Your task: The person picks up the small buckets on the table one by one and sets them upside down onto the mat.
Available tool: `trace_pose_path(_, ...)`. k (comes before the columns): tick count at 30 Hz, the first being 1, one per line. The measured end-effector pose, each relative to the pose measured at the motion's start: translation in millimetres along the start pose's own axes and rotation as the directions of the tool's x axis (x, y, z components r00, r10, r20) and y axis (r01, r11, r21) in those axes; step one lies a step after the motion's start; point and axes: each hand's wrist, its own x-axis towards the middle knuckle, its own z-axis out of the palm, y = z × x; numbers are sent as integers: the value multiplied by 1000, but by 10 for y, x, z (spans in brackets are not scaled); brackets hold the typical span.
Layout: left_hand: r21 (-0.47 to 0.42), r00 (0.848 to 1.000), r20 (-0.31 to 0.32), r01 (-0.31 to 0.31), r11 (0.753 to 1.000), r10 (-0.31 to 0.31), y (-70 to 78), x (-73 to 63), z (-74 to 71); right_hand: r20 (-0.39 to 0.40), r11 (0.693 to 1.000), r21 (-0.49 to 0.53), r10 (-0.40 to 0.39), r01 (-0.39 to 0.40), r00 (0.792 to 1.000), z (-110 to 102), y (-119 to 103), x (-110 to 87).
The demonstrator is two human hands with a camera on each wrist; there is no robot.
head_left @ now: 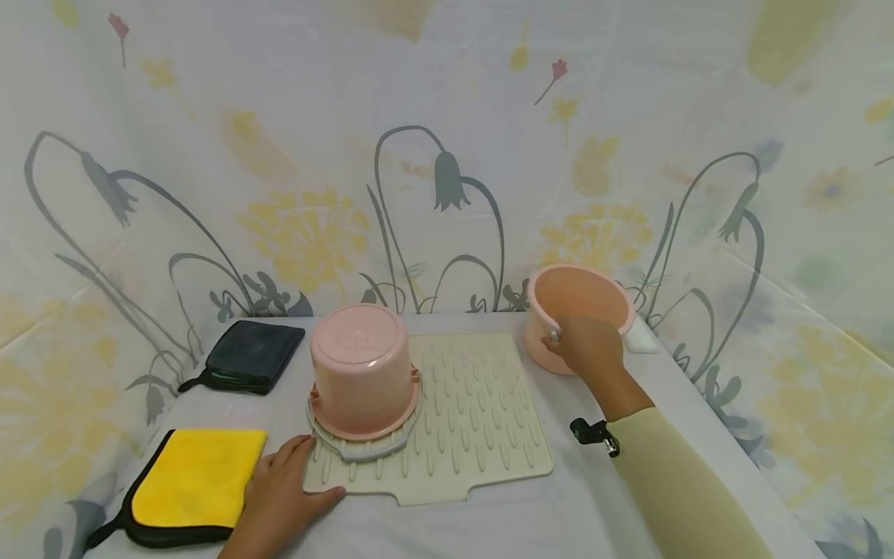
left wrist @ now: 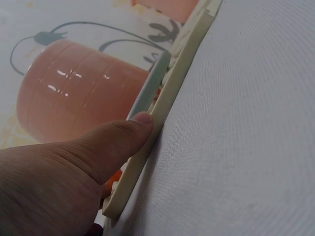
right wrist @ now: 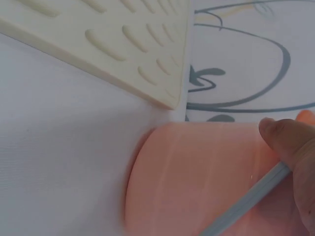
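Observation:
At the back right a pink bucket (head_left: 541, 341) stands with its opening up. My right hand (head_left: 590, 345) grips its near rim, the thumb outside on the wall; the other fingers are mostly hidden. Its grey handle (right wrist: 246, 199) slants across the outer side. A second pink bucket (head_left: 359, 365) sits upside down on the left part of a cream ridged mat (head_left: 482, 419), its grey handle (head_left: 363, 449) around the rim. My left hand (head_left: 279, 497) touches the mat's near left corner, thumb extended along the front edge and fingers beside the left edge.
A yellow cloth with black trim (head_left: 199, 477) lies left of my left hand. Behind it is a folded dark cloth (head_left: 254, 353). A small white item (head_left: 641, 338) shows partly behind the right bucket. A flower-printed curtain (head_left: 447, 155) borders the white-covered table (head_left: 559, 520).

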Motion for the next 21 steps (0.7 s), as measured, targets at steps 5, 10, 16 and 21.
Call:
trace_pose_path(5, -11, 1000, 11, 10, 1000, -10, -1, -9, 6, -123, 999, -4, -33, 33, 992, 60, -6, -99)
trace_pose_path(10, -2, 1000, 6, 6, 1000, -6, 2, -4, -5, -255, 997, -17, -76, 74, 964, 54, -65, -202)
trace_pose_path(16, -3, 1000, 5, 7, 1000, -7, 4, 3, -14, -320, 996, -47, -85, 74, 943, 47, -135, -295)
trace_pose_path(21, 1, 1000, 2, 0, 1000, 0, -2, 5, -6, -329, 998, 20, -56, 67, 943, 4, -221, -414)
